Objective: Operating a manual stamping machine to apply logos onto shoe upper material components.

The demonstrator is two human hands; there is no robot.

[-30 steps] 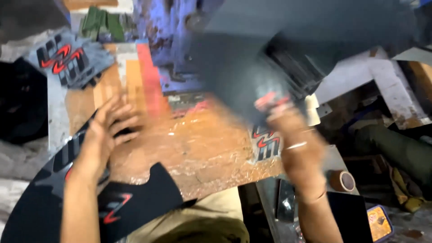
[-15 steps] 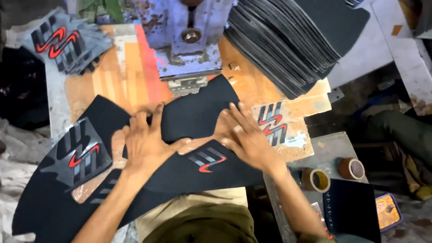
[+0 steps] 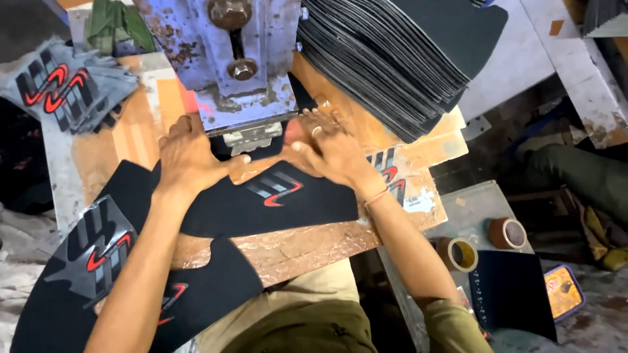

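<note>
Since half a second ago both hands have slid up the bench, carrying the black printed piece from the open board to the foot of the press. The piece's far edge now lies tucked under the press's metal plate, while its red and grey emblem shows at about 6 o'clock from the plate.

The left hand lies flat and open on the piece at 9 o'clock from the plate, fingers spread, thumb pointing toward the press. The right hand rests open too, palm down at 3 o'clock from the plate, fingers together and pressed onto the piece's upper edge; a ring shows on one finger and a thread band at the wrist. Neither hand grips anything; both only press down.

At 1 o'clock from the hands a tall stack of black blanks leans on the wooden board. At 10 o'clock lies a pile of grey emblem sheets. At 7 o'clock more printed black pieces overlap beneath the left forearm. At 4 o'clock two rolls of tape sit on a grey side table.
</note>
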